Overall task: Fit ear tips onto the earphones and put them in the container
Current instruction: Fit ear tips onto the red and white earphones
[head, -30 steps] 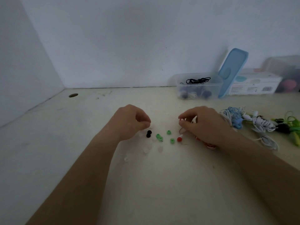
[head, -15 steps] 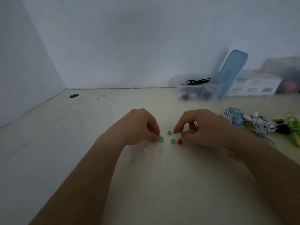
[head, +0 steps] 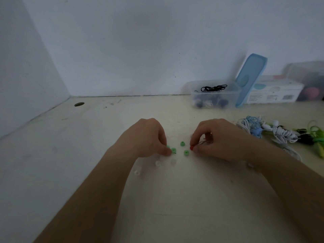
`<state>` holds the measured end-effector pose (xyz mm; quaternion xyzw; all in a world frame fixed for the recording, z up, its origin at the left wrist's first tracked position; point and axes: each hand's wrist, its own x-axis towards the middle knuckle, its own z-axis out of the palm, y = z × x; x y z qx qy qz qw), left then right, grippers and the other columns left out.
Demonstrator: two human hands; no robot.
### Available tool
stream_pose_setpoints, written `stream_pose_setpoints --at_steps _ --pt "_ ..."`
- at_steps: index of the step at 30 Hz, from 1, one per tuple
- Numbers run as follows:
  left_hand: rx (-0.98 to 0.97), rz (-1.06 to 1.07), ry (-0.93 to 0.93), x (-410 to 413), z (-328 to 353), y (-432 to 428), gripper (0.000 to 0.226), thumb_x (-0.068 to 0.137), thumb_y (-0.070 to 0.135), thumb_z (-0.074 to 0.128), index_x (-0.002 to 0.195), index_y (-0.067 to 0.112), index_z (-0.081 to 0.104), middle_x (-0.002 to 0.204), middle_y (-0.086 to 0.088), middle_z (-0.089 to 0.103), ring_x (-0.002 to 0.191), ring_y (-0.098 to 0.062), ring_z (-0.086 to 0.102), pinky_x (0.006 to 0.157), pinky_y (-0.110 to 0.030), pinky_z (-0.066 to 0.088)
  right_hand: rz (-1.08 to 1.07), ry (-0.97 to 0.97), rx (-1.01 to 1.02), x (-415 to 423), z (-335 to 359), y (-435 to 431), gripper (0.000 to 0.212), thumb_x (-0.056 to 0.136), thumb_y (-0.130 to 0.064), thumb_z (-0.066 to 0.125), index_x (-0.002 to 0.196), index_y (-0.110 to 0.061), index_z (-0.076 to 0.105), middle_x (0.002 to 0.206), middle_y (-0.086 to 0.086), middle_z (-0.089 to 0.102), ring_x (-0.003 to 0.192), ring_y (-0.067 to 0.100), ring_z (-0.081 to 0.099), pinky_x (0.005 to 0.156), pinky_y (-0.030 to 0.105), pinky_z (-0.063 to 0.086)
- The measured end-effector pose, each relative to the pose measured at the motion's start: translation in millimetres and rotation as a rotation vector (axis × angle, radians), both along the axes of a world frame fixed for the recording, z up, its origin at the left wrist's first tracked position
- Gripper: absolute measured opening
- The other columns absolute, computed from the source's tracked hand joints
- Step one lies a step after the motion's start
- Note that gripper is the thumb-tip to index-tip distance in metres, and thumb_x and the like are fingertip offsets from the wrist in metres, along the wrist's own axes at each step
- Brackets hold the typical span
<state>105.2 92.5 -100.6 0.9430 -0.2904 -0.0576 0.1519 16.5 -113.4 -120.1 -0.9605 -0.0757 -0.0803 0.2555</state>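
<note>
At the middle of the tabletop [head: 157, 213], head view: ear tips being picked.
The right hand [head: 220, 141] pinches a red ear tip [head: 192, 147]. The left hand [head: 145, 137] curls onto a green ear tip [head: 173, 150], grip unclear. The container [head: 214, 96] stands open at the far edge. Advise pressing each tip on squarely.

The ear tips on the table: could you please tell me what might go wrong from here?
The red ear tip is only pinched at the right hand's fingertips; it could pop free during fitting.
The left hand works among loose green ear tips and could knock them away.
The clear ear tips barely show against the pale table and may be overlooked.
</note>
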Motion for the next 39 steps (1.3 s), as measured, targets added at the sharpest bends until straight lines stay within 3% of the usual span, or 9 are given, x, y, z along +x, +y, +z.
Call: stream_pose_setpoints --at_steps 3,7,12,16,19,23,28,33,39 --pt "0.002 0.003 0.010 -1 0 0 0.022 0.066 0.043 0.087 0.073 0.025 0.075 0.070 0.011 0.071 0.071 -0.006 0.066 0.072 -0.030 0.058 -0.045 -0.059 0.085 0 0 -1 0.005 0.077 -0.031 0.074 0.076 -0.036 0.074 0.076 -0.018 0.069 0.069 0.005 0.059 0.065 0.018 0.047" --pt "-0.007 -0.013 0.016 -3 1 -1 0.012 0.071 0.036 0.084 0.073 0.027 0.076 0.070 0.012 0.070 0.071 -0.005 0.066 0.070 -0.028 0.057 -0.098 -0.129 0.236 3 1 -3 0.006 0.080 -0.025 0.072 0.078 -0.030 0.073 0.078 -0.018 0.071 0.073 0.003 0.063 0.066 0.012 0.047" --pt "-0.105 -0.018 0.043 -5 6 3 0.007 0.075 0.026 0.077 0.070 0.027 0.073 0.070 0.012 0.070 0.070 -0.003 0.065 0.061 -0.017 0.047 -0.145 -0.136 0.406 3 1 -1 0.003 0.089 -0.019 0.067 0.087 -0.021 0.067 0.075 -0.008 0.075 0.074 0.011 0.071 0.074 0.026 0.055" --pt "-0.288 0.014 0.079 -5 10 5 0.005 0.075 0.025 0.075 0.071 0.025 0.072 0.072 0.009 0.071 0.064 -0.001 0.060 0.057 -0.015 0.042 -0.183 -0.171 0.402 4 0 -2 0.005 0.090 -0.020 0.066 0.088 -0.023 0.062 0.075 -0.003 0.073 0.073 0.013 0.070 0.073 0.029 0.056" --pt "-0.426 0.014 0.202 -4 9 4 0.005 0.076 0.020 0.074 0.072 0.022 0.073 0.070 0.005 0.072 0.061 -0.004 0.063 0.066 -0.024 0.056 -0.166 -0.178 0.387 4 -1 -3 0.007 0.088 -0.021 0.069 0.090 -0.025 0.064 0.073 -0.003 0.071 0.070 0.014 0.068 0.069 0.025 0.055" --pt "-0.601 0.013 0.325 -4 6 1 0.002 0.079 0.010 0.073 0.077 0.010 0.073 0.070 -0.002 0.071 0.068 -0.013 0.067 0.076 -0.031 0.061 -0.119 -0.170 0.344 3 0 -4 0.012 0.086 -0.023 0.073 0.095 -0.031 0.072 0.071 -0.015 0.071 0.064 0.005 0.063 0.064 0.016 0.049" --pt "-0.758 -0.005 0.453 -6 2 -4 0.006 0.082 0.002 0.071 0.080 0.008 0.071 0.076 -0.009 0.070 0.071 -0.018 0.067 0.073 -0.029 0.059 -0.100 -0.156 0.332 6 -1 -5 0.015 0.079 -0.029 0.080 0.086 -0.040 0.073 0.072 -0.015 0.065 0.069 0.007 0.059 0.068 0.023 0.049" --pt "-0.890 -0.072 0.564 -7 -2 -9 0.014 0.088 -0.003 0.062 0.085 0.009 0.070 0.074 -0.007 0.066 0.070 -0.017 0.062 0.069 -0.026 0.053 -0.092 -0.138 0.388 5 -1 -5 0.014 0.078 -0.028 0.082 0.088 -0.036 0.074 0.067 -0.019 0.064 0.059 0.000 0.054 0.062 0.016 0.045" --pt "-0.985 -0.108 0.693 -8 -3 -11 0.014 0.091 0.000 0.059 0.090 0.008 0.071 0.079 -0.009 0.068 0.074 -0.017 0.063 0.069 -0.025 0.055 -0.112 -0.085 0.466 4 1 -4 0.014 0.093 -0.020 0.065 0.097 -0.029 0.075 0.086 -0.009 0.077 0.085 0.010 0.072 0.088 0.031 0.057"
